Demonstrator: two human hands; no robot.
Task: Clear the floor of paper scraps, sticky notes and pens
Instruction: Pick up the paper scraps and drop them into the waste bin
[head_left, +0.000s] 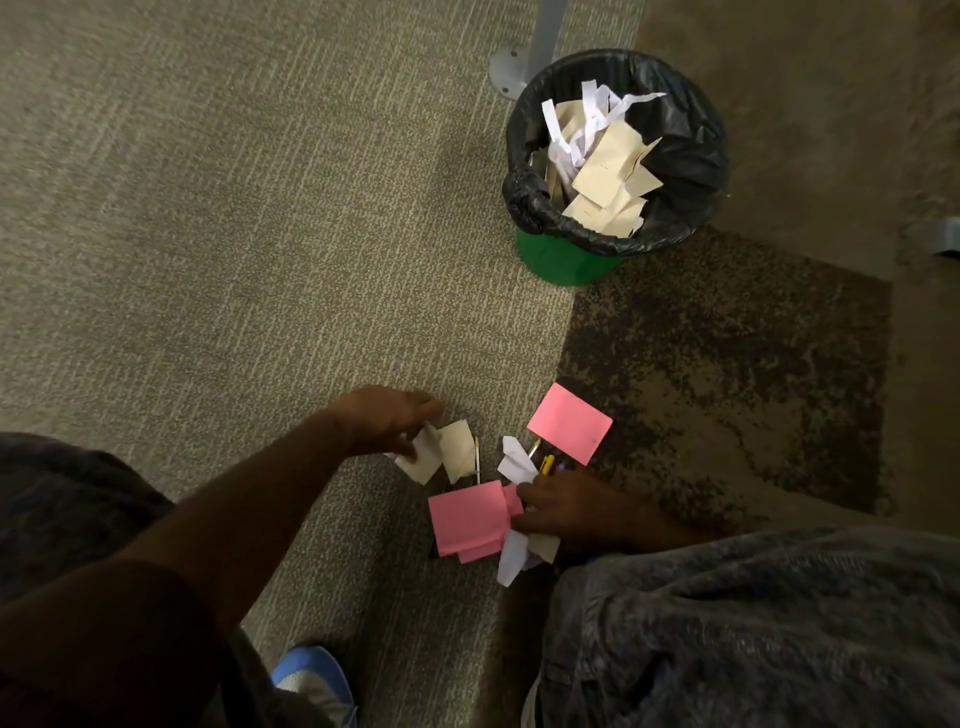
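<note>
My left hand (387, 418) pinches beige and white paper scraps (439, 457) just above the carpet. My right hand (563, 512) is closed on a bundle of pink sticky notes (467, 517) and white paper scraps (511, 558). A loose pink sticky note (570, 423) lies on the floor just beyond that hand. A yellow pen (546, 463) and a purple-tipped one beside it show near my right fingers. A thin pencil-like stick (477, 460) lies between my hands.
A green waste bin (566, 260) with a black liner stands further ahead, holding several beige and white paper pieces (605, 161). A grey post with a round base (511, 70) rises behind it. My blue shoe (314, 675) and knees are at the bottom.
</note>
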